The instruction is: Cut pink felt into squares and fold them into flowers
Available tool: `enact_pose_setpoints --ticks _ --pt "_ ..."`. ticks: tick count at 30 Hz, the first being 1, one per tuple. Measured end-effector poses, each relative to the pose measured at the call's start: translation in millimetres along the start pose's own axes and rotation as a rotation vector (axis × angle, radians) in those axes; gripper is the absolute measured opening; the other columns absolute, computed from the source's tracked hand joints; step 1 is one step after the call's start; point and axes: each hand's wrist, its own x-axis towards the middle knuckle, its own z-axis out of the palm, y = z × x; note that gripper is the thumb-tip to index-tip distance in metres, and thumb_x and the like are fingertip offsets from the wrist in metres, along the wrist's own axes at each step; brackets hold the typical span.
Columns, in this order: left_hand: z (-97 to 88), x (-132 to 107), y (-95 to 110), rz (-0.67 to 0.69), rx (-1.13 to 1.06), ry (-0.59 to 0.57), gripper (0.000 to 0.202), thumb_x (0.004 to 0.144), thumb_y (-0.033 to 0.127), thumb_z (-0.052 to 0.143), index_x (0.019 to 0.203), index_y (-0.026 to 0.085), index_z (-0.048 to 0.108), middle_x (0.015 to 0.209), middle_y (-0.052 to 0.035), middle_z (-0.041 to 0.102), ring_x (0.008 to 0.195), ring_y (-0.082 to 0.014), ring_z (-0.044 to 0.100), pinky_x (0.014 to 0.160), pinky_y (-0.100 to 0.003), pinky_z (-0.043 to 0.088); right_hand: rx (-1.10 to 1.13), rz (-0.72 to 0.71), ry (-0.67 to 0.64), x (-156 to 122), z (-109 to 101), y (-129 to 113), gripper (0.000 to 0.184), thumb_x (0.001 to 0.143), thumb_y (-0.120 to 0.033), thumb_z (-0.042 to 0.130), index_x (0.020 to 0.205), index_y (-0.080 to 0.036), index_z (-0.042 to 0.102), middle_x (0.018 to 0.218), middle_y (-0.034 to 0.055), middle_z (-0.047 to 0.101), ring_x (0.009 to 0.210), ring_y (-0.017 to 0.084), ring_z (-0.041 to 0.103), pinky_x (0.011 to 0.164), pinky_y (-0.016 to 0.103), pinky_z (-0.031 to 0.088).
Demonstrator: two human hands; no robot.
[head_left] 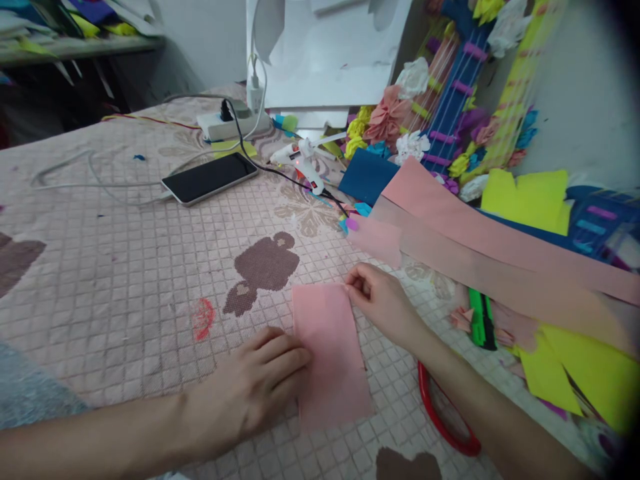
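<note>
While our right forearm (470,387) hides part of a red handle (440,428), our right hand (373,297) pinches the far right corner of the pink paper (334,353), flat on the tablecloth (150,267). Our left hand (273,373) lies over its left edge, fingers slightly bent; thumb hidden, we cannot tell whether it grips. A green cutter (481,319) lies to the right.
</note>
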Motion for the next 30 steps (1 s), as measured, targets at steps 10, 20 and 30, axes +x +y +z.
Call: enact_pose_setpoints --ticks 10,20,30 --pt "0.5 -1 -1 -0.02 -0.015 -0.004 0.03 0.097 0.012 0.03 0.108 0.012 0.058 0.099 -0.0091 0.065 0.094 -0.0182 0.056 0.085 -0.034 0.045 0.017 0.048 0.011 -2 -1 3 0.006 0.079 -0.017 0.053 0.083 -0.021 0.052 0.074 -0.0009 0.058 0.067 0.014 0.055 0.06 0.027 0.04" --pt "5.8 -3 -2 -0.007 -0.007 0.022 0.027 0.096 0.012 0.033 0.103 0.012 0.059 0.101 -0.0102 0.064 0.095 -0.0187 0.056 0.084 -0.035 0.048 -0.173 -0.333 0.065 -68 1 -33 0.022 0.09 -0.015 0.046 0.109 -0.017 0.057 0.112 0.0092 0.061 0.107 0.02 0.056 0.092 0.034 0.048" --pt "-8.2 -4 -3 -0.014 -0.061 0.077 0.025 0.095 0.013 0.036 0.107 0.012 0.058 0.103 -0.01 0.067 0.098 -0.0168 0.06 0.087 -0.031 0.049 -0.453 -0.563 -0.146 -112 45 -26 0.066 0.084 -0.029 0.052 0.14 0.001 0.034 0.148 0.0184 0.033 0.14 0.031 0.019 0.102 0.044 0.044"
